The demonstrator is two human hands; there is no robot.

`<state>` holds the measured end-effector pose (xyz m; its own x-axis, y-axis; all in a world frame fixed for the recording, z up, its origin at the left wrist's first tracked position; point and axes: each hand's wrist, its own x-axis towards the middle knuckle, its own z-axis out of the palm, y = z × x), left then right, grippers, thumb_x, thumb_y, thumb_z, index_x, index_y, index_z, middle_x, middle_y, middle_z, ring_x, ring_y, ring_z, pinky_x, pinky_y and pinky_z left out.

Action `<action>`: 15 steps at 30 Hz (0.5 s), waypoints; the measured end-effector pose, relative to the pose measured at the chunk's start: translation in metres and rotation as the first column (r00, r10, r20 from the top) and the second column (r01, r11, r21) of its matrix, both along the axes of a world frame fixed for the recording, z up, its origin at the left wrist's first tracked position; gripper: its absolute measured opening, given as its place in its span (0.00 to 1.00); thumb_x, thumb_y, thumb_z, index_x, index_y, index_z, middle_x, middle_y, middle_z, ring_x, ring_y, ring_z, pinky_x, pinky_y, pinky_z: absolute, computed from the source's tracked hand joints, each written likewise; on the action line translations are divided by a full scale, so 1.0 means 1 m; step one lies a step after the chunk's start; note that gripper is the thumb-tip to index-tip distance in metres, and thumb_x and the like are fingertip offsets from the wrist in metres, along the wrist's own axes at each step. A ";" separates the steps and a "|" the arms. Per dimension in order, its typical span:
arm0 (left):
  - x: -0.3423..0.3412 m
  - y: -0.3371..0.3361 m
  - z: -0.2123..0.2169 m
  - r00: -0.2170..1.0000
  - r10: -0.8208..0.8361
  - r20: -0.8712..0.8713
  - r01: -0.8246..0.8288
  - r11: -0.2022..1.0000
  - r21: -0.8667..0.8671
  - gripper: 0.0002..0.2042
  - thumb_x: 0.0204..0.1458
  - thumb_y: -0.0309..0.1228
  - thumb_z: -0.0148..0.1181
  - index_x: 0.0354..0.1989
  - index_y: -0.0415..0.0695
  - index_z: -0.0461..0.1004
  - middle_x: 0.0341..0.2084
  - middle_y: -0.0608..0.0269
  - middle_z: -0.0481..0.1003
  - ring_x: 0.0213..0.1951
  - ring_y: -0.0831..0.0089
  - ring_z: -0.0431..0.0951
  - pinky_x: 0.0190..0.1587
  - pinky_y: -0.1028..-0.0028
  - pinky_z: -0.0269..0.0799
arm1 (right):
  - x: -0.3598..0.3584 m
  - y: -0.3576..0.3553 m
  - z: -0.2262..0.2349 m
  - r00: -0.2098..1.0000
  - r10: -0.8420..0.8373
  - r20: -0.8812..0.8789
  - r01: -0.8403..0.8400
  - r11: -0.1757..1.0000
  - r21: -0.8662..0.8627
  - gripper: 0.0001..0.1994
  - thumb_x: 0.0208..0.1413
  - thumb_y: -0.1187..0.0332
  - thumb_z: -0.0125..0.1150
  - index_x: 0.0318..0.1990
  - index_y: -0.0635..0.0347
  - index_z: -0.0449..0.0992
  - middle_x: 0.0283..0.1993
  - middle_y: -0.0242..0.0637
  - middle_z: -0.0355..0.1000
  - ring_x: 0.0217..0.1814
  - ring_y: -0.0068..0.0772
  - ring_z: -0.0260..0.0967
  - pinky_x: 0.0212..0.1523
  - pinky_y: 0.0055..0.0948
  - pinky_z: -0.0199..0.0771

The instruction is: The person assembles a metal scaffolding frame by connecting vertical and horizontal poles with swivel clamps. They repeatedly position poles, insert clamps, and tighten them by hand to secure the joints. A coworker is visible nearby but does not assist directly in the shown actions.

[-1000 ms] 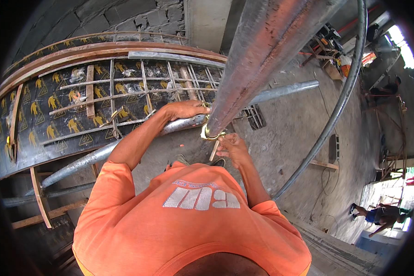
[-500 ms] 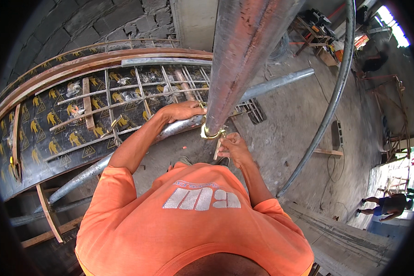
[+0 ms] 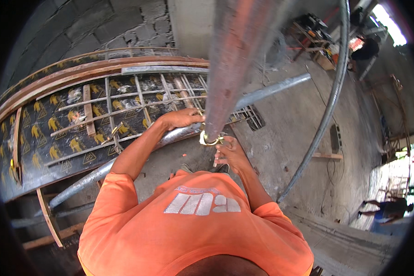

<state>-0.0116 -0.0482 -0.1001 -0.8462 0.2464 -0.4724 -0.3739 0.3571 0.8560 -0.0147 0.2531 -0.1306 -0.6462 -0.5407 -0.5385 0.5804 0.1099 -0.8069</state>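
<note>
An upright steel pipe (image 3: 229, 69) rises in front of me, crossing a long galvanized pipe (image 3: 273, 91) that slants from lower left to upper right. A brass-coloured scaffold clamp (image 3: 209, 139) rings the foot of the upright. My left hand (image 3: 181, 119) lies over the slanting pipe, its fingers closed at the clamp's left side, with the fingertips partly hidden. On the other side, my right hand (image 3: 231, 153) has its fingers curled at the clamp's bolt end; the small part between them is hard to make out.
On my left lies a dark printed panel (image 3: 78, 145) carrying a rebar grid (image 3: 119, 110) and wooden strips (image 3: 88, 108). A curved pipe (image 3: 319, 138) arcs along the right. A power strip (image 3: 336, 138) lies on the concrete floor. Another person (image 3: 391, 207) is at far right.
My right hand's fingers have shifted slightly about the clamp's bolt end. The left hand has slid little along the pipe. The view has tilted a bit.
</note>
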 end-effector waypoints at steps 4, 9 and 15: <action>-0.002 -0.001 -0.012 0.999 0.038 0.023 -0.036 0.998 -0.058 0.56 0.59 0.65 0.55 0.75 0.22 0.44 0.75 0.24 0.43 0.78 0.40 0.44 0.77 0.54 0.45 | -0.014 0.004 0.002 0.965 0.078 0.250 -0.047 0.990 -0.130 0.20 0.68 0.56 0.63 0.54 0.63 0.69 0.41 0.41 0.74 0.38 0.33 0.78 0.38 0.38 0.88; 0.000 0.001 -0.006 0.998 0.033 0.047 -0.030 0.997 -0.067 0.55 0.59 0.63 0.56 0.74 0.21 0.45 0.74 0.22 0.45 0.77 0.40 0.46 0.77 0.53 0.45 | -0.027 0.004 -0.003 0.994 0.057 0.097 -0.055 0.998 -0.025 0.21 0.68 0.56 0.62 0.54 0.66 0.71 0.39 0.40 0.76 0.37 0.33 0.78 0.40 0.37 0.88; 0.005 0.007 0.022 0.999 0.040 0.037 -0.039 0.999 -0.019 0.51 0.59 0.59 0.59 0.74 0.25 0.49 0.74 0.26 0.49 0.77 0.44 0.49 0.76 0.54 0.48 | -0.026 0.012 0.010 0.981 0.109 0.158 -0.078 0.979 -0.190 0.18 0.69 0.59 0.62 0.51 0.66 0.71 0.42 0.41 0.75 0.41 0.33 0.78 0.42 0.39 0.88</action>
